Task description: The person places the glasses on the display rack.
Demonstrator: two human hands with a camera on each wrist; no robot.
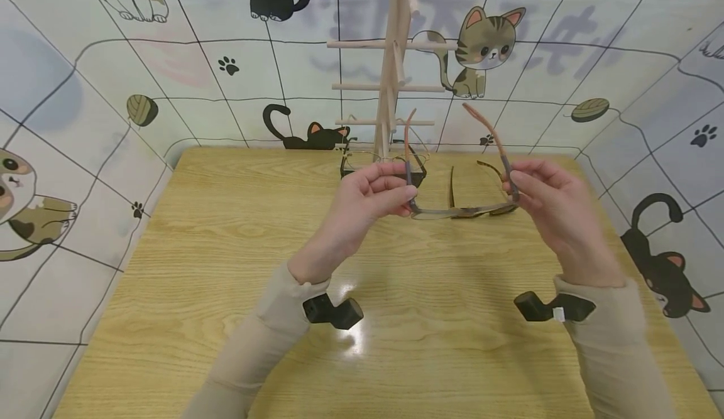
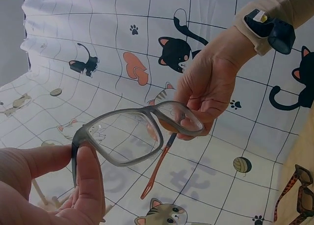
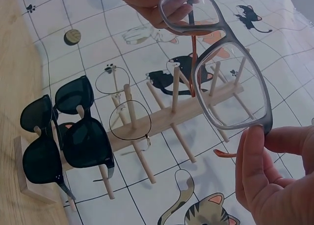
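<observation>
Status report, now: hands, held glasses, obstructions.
Left hand, right hand: pinching gray-framed glasses, one at each side. Pair aloft, opened out. Nothing seems to obstruct it; tortoiseshell sunglasses lie untouched nearby, wooden stand ahead.

Head cam up high, near side, facing far and down over table point(image 1: 226, 230). Left wrist cam point(image 1: 339, 314) way closer, peers right; right wrist cam point(image 1: 571, 306), pretty tight too, peers left; both catch grey glasses point(image 2: 153, 110).
</observation>
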